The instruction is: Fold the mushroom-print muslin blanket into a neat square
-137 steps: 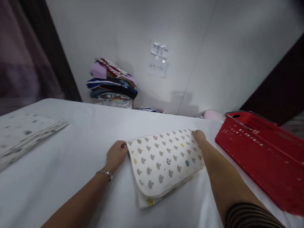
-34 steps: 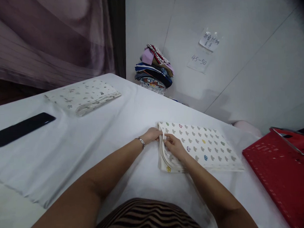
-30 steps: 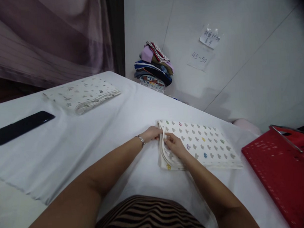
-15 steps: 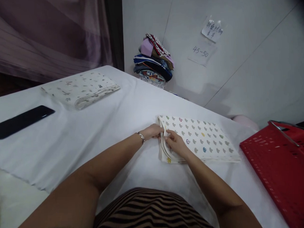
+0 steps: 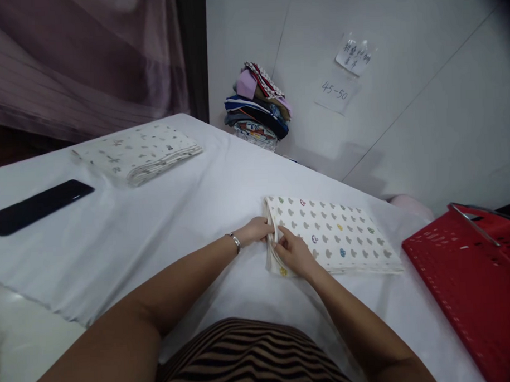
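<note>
Mushroom-print cloth (image 5: 335, 233) lies folded flat toward four o'clock in the head view, the tabletop (image 5: 229, 175) apparently bearing its weight so both hands can attend to its nine-o'clock edge. The left hand (image 5: 257, 230), forearm angled from eight o'clock, pinches the layers there with fingertips partly hidden. The right hand (image 5: 297, 253), wrist bent over the cloth, holds the same edge between curled fingers and thumb.

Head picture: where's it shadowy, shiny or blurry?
In the head view: a grey shadow falls on the wall; the black phone-like slab has a small gleam; the farther cloth looks softer than the mushroom-print cloth; the top-right corner goes dark.
</note>
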A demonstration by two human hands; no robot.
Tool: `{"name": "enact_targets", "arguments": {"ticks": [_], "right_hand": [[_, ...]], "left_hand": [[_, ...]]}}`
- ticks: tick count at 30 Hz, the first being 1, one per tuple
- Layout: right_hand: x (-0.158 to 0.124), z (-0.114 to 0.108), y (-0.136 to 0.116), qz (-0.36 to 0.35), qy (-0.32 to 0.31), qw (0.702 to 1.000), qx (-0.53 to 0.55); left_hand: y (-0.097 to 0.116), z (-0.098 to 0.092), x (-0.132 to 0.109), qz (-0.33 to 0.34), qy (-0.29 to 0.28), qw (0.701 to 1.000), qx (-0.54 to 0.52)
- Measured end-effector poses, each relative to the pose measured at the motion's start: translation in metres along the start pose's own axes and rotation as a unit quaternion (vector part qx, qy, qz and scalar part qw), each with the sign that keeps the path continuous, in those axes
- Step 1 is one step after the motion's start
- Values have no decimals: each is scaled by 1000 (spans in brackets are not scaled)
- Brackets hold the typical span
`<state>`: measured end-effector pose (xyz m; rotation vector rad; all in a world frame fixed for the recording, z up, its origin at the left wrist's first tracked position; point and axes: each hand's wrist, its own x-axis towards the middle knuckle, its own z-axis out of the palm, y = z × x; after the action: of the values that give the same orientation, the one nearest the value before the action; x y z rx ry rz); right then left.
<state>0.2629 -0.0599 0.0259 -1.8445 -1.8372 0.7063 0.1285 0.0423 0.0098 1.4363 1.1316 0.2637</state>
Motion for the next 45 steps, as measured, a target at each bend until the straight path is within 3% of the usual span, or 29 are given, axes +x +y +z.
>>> {"name": "enact_targets", "arguments": {"ticks": [6,13,17,22,30,33,36,38,40,45], "right_hand": [[-13,0,-4,-13,-14,999,-28],[-10,2,4,-5,48,999,17],[-13,0,0,-5,73,997,-33],[-15,1,-9,-13,4,994,-113],[-15,-1,-11,-25,-24,993,-109],[1,-10,-3,-59,-2,995,-86],[33,-17,11,-100,92,987,-85],[58,-18,23,-110,123,980,-111],[81,-18,35,-99,91,978,-162],[110,-15,55,24,35,962,-268]], "left_hand": [[-1,8,-6,-5,13,999,-49],[-1,8,-15,-30,5,995,-90],[-4,8,-15,-28,13,995,-92],[-5,10,-15,-27,13,994,-105],[-5,9,-18,-12,10,989,-146],[-7,11,-16,3,18,993,-120],[-8,13,-14,6,34,995,-95],[-10,14,-13,8,39,995,-88],[-11,14,-11,12,41,997,-67],[-13,12,-7,25,32,999,27]]}}
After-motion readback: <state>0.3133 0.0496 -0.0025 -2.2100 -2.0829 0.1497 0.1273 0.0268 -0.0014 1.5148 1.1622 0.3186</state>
